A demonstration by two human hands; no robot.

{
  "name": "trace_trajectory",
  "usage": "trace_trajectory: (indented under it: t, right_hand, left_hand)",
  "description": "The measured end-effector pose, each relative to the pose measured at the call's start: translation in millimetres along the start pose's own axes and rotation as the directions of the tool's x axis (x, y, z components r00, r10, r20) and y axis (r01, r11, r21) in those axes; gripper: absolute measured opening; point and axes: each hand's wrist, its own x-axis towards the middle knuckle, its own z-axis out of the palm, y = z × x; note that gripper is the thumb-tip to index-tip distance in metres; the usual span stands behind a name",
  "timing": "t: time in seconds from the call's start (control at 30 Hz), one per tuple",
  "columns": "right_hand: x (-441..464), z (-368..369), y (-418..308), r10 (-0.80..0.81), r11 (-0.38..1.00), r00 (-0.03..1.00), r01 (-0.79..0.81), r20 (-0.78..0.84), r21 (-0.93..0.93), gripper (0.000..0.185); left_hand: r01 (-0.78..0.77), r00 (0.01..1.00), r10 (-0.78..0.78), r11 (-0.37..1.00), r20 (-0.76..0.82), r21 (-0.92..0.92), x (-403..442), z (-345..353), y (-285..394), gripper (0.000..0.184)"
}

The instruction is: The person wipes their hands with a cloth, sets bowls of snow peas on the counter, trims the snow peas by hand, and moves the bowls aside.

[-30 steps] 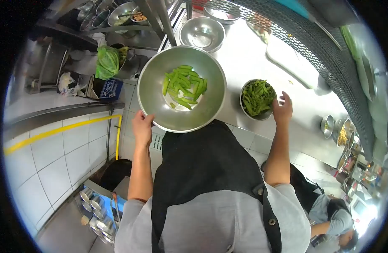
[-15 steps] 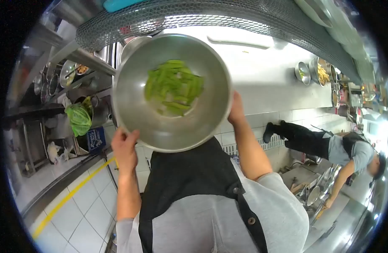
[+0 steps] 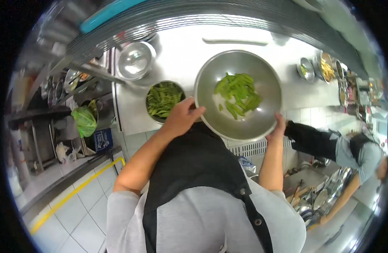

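A large steel bowl [image 3: 265, 114] holds green pods [image 3: 240, 92] and is lifted at the front edge of the steel counter. On its left rim my left hand [image 3: 183, 116] is closed, thumb and fingers at the edge. My right hand [image 3: 278, 128] grips the lower right rim. Just left of the large bowl, a smaller bowl [image 3: 184, 87] full of cut greens [image 3: 162, 100] rests on the counter, close behind my left hand.
An empty steel bowl [image 3: 136, 61] sits at the counter's back left. Small bowls [image 3: 305, 69] stand far right. Mesh shelving [image 3: 227, 12] crosses above. Leafy cabbage [image 3: 84, 121] is at left. A co-worker [image 3: 358, 154] reaches toward pans at lower right.
The large bowl has moved to the right, past the bowl of greens. My right hand has left the greens bowl and taken the large bowl's rim. The view has turned.
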Motion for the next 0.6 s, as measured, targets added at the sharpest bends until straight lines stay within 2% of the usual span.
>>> trace_trajectory:
  t: [0.03, 0.07, 0.1, 0.13, 0.17, 0.2, 0.27, 0.3, 0.33, 0.37, 0.4, 0.47, 0.5, 0.57, 0.6]
  right_hand:
    - [0, 10, 3, 0.002, 0.999, 1.000, -0.001, 0.009, -0.035, 0.050]
    - [12, 4, 8, 0.076, 0.996, 0.996, -0.074, 0.038, -0.040, 0.049]
    - [22, 1, 13, 0.103, 0.994, 0.993, -0.100, 0.060, -0.049, 0.049]
    - [34, -4, 18, 0.095, 0.994, 0.990, -0.089, 0.103, -0.057, 0.048]
    - [41, -4, 22, 0.095, 0.995, 0.989, -0.090, 0.111, -0.053, 0.047]
    - [48, -3, 23, 0.097, 0.995, 0.988, -0.092, 0.123, -0.047, 0.046]
    - [59, 1, 19, -0.011, 0.979, 0.985, 0.045, 0.175, -0.197, 0.049]
    - [63, 5, 14, -0.062, 0.955, 0.976, 0.118, 0.208, -0.271, 0.050]
    - [63, 14, 5, -0.316, 0.797, 0.933, 0.360, 0.172, -0.486, 0.052]
    - [60, 29, -6, -0.545, 0.531, 0.814, 0.520, 0.200, -0.669, 0.055]
    - [55, 47, -15, -0.714, 0.199, 0.639, 0.577, 0.286, -0.792, 0.058]
    - [39, 94, -41, -0.499, 0.316, 0.773, 0.583, 0.391, -0.749, 0.063]
    - [35, 110, -43, -0.381, 0.373, 0.814, 0.569, 0.438, -0.733, 0.066]
    - [49, 135, -33, -0.289, -0.121, 0.658, 0.695, 0.695, -0.709, 0.069]
    - [71, 140, -11, -0.261, -0.195, 0.672, 0.666, 0.693, -0.720, 0.069]
  left_hand:
    - [-0.127, 0.991, 0.131, 0.987, -0.035, 0.101, 1, -2, 8, 0.032]
    - [-0.205, 0.965, 0.227, 0.965, -0.134, 0.163, 3, 2, 3, 0.032]
    - [-0.267, 0.918, 0.319, 0.936, -0.234, 0.230, 3, 4, -3, 0.032]
    - [-0.278, 0.870, 0.405, 0.874, -0.281, 0.398, 0, 1, -7, 0.035]
    - [-0.265, 0.812, 0.495, 0.786, -0.310, 0.559, -3, -6, -11, 0.039]
    - [-0.198, 0.775, 0.509, 0.759, -0.375, 0.620, -7, -11, -17, 0.043]
    - [-0.048, 0.677, 0.549, 0.698, -0.490, 0.715, -16, -23, -35, 0.051]
    - [0.017, 0.673, 0.532, 0.683, -0.514, 0.730, -21, -29, -47, 0.055]
    - [0.086, 0.665, 0.514, 0.668, -0.542, 0.739, -26, -35, -62, 0.059]
    - [0.159, 0.653, 0.495, 0.650, -0.573, 0.743, -31, -40, -76, 0.063]
    - [0.154, 0.694, 0.373, 0.759, -0.616, 0.633, -35, -45, -92, 0.065]
    - [0.164, 0.758, 0.121, 0.916, -0.641, 0.367, -42, -53, -114, 0.068]
    - [0.206, 0.762, -0.004, 0.950, -0.648, 0.236, -47, -50, -104, 0.068]
    - [0.278, 0.761, -0.241, 0.960, -0.602, -0.033, -52, -39, -77, 0.070]
    - [0.247, 0.764, -0.211, 0.969, -0.609, -0.026, -54, -37, -80, 0.070]
